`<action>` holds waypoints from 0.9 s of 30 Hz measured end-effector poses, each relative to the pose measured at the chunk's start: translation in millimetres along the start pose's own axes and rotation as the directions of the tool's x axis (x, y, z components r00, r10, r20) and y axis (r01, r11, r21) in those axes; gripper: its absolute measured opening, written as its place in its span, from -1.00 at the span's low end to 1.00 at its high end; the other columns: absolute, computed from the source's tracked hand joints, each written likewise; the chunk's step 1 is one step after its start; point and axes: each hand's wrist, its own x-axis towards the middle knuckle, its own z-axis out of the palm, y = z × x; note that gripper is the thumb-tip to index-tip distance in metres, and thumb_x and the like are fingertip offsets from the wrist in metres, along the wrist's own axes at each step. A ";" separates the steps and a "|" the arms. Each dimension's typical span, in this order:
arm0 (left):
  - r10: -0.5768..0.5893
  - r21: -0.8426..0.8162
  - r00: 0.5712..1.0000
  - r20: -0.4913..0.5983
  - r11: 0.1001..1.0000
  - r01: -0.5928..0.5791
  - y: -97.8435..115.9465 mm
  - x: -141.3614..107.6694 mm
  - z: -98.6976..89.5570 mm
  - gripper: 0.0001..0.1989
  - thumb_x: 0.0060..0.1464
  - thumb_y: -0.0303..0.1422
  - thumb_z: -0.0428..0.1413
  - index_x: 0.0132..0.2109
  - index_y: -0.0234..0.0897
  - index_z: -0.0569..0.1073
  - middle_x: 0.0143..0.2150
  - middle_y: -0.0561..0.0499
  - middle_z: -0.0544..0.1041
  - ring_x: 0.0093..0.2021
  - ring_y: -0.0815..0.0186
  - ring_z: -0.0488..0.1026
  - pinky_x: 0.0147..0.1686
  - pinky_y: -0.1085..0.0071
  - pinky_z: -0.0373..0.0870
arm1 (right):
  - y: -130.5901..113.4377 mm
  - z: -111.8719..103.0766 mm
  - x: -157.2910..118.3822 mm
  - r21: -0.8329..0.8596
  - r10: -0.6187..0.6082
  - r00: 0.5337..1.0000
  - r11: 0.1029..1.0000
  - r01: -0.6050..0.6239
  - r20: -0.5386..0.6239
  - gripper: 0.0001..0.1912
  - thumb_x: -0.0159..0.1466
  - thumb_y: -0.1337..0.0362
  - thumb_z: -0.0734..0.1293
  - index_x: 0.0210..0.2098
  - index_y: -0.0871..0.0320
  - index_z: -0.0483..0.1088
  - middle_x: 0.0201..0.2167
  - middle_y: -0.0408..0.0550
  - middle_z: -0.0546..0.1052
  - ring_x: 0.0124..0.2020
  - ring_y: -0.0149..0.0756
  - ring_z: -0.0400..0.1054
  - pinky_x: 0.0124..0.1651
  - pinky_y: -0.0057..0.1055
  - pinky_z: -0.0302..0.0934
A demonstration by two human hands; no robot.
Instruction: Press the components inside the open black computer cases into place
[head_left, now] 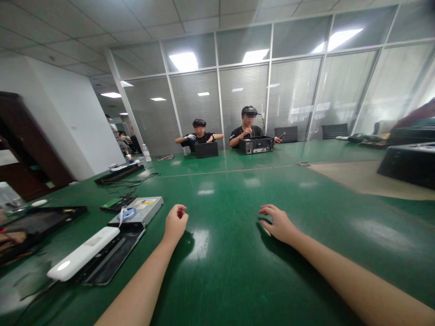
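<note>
While left hand (176, 222) curls loosely, unclosed, right hand (277, 222) gapes half-open, both seemingly empty.
Silver drive (149, 209) sits aside, perhaps for elbowroom.

Left forearm (137, 283) cut off by bottom edge; black case (406, 165) by right edge.

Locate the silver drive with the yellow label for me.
In the head view, the silver drive sits left of the person's left hand, just past the far end of the long white bar.
</note>
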 end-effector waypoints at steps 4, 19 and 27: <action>0.000 -0.013 1.000 0.009 1.000 0.001 -1.8 0.1 0.7 -0.79 -0.07 -0.38 0.03 -0.20 -0.23 0.39 -0.40 0.09 0.40 -0.40 0.32 0.39 -0.32 0.40 0.32 | -1.2 -0.2 -0.2 -0.001 0.008 1.000 1.000 -0.008 0.009 -0.69 0.14 0.30 0.31 -0.10 0.10 0.44 0.05 0.08 0.44 -0.02 -0.12 0.41 0.11 -0.05 0.19; 0.034 0.005 0.999 -0.010 0.999 -0.034 -0.2 -1.4 -0.4 -0.79 -0.07 -0.41 0.03 -0.21 -0.23 0.40 -0.38 0.07 0.43 -0.40 0.33 0.39 -0.30 0.39 0.35 | -0.2 1.6 -0.7 -0.028 -0.020 1.000 0.999 0.020 -0.008 -0.70 0.16 0.28 0.30 -0.11 0.10 0.45 0.05 0.07 0.45 0.04 -0.11 0.39 0.12 -0.08 0.19; 0.014 0.024 0.999 -0.034 1.000 -0.013 1.3 -1.7 -0.9 -0.80 -0.07 -0.43 0.03 -0.22 -0.23 0.38 -0.39 0.08 0.41 -0.40 0.33 0.38 -0.31 0.40 0.33 | -4.4 1.0 -1.2 -0.117 -0.014 1.000 0.993 0.015 0.010 -0.65 0.17 0.27 0.28 -0.03 0.09 0.42 0.11 0.09 0.42 0.12 -0.09 0.33 0.15 -0.04 0.11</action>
